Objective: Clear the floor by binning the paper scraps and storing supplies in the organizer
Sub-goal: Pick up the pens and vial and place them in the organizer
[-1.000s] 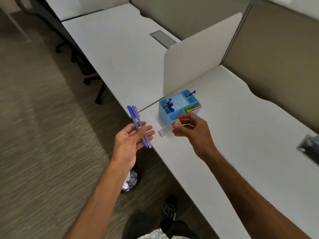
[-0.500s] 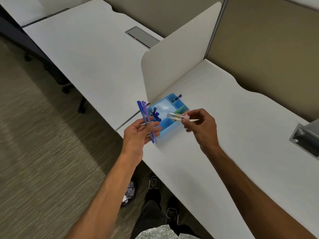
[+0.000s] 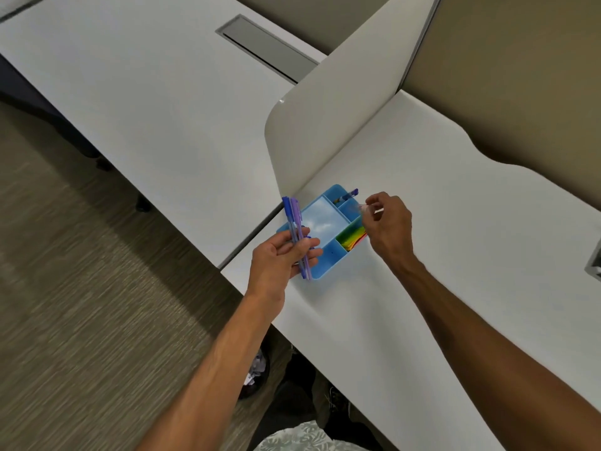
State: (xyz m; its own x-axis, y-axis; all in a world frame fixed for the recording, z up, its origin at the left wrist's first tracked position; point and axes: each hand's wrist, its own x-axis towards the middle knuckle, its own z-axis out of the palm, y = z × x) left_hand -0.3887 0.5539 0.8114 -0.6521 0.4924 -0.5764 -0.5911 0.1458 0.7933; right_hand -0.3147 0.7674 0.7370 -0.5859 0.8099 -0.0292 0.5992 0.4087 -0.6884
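Note:
A blue desk organizer (image 3: 325, 219) with several compartments sits on the white desk (image 3: 455, 242) beside a white divider panel. One compartment holds coloured paper (image 3: 350, 238), and a blue pen (image 3: 348, 195) stands in the far one. My left hand (image 3: 279, 258) grips two pens (image 3: 295, 229), one blue and one purple, in front of the organizer's near left corner. My right hand (image 3: 387, 222) pinches a small clear tube (image 3: 360, 208) above the organizer's right side. A dark waste bin (image 3: 257, 369) with crumpled paper stands on the floor under my left forearm.
The white divider panel (image 3: 325, 125) rises just behind the organizer. A second white desk (image 3: 146, 102) with a grey cable hatch (image 3: 266, 48) lies to the left. Beige partition walls stand at the back right. Carpet covers the floor at left, with my shoes (image 3: 335, 398) below.
My head has come closer over the desk. My right hand has carried the clear tube from the organizer's middle to its right side. My left hand still holds the two pens.

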